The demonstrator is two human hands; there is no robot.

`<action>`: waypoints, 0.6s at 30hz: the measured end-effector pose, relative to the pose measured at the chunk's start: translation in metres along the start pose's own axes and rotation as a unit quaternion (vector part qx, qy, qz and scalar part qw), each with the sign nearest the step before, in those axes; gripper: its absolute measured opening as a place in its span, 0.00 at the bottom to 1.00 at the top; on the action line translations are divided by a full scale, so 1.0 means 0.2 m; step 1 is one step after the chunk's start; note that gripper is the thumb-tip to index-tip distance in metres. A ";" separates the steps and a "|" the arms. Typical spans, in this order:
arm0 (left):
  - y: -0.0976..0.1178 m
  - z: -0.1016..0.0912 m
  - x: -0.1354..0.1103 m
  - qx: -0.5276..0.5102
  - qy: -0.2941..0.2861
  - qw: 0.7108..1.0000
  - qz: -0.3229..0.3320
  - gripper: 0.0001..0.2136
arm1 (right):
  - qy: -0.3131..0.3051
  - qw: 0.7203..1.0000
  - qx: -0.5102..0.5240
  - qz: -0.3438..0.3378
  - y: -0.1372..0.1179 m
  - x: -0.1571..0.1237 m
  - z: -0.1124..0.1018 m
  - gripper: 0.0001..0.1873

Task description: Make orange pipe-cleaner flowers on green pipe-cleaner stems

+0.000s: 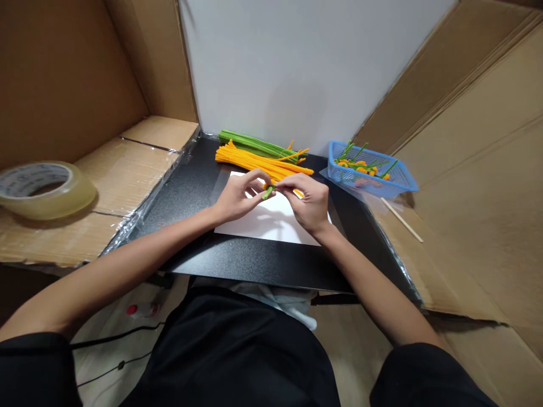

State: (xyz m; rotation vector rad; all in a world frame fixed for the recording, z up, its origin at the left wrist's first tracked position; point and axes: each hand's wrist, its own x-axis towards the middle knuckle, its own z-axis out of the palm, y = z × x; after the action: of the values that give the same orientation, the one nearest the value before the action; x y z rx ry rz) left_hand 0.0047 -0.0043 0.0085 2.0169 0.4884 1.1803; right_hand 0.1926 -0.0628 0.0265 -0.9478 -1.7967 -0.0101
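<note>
Above a white sheet of paper, both my hands meet at a small twisted piece of green and orange pipe cleaner. My left hand pinches it between thumb and fingers, a green end pointing down toward me. My right hand is closed at the piece's right side, fingertips pressed together; the exact part it grips is hidden. Just behind my hands lies a bundle of orange pipe cleaners, with green pipe cleaners along its far side.
A blue mesh basket at the right holds several small orange and green pieces. Beside it, a thin wooden stick rests on cardboard. At the left, a big roll of clear tape lies on a cardboard ledge. Cardboard walls and a white panel enclose the black table.
</note>
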 end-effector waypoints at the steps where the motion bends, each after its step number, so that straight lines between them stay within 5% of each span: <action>1: 0.00 0.00 0.00 -0.003 -0.005 1.000 -0.004 0.16 | -0.001 1.000 -0.011 -0.012 0.00 0.00 0.00 0.06; 12: -0.01 -0.01 0.02 -0.017 -0.011 0.999 -0.042 0.16 | -0.070 0.993 -0.081 -0.058 -0.01 -0.02 -0.01 0.09; 18: -0.04 -0.05 0.05 -0.044 -0.076 0.995 -0.050 0.14 | -0.074 0.991 -0.098 -0.061 0.02 -0.02 -0.02 0.10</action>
State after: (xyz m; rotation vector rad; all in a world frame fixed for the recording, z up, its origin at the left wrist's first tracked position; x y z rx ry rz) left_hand 0.0005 0.0105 0.0116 1.9653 0.4488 0.9626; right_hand 0.1985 -0.0639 0.0238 -0.9964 -2.0172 -0.2001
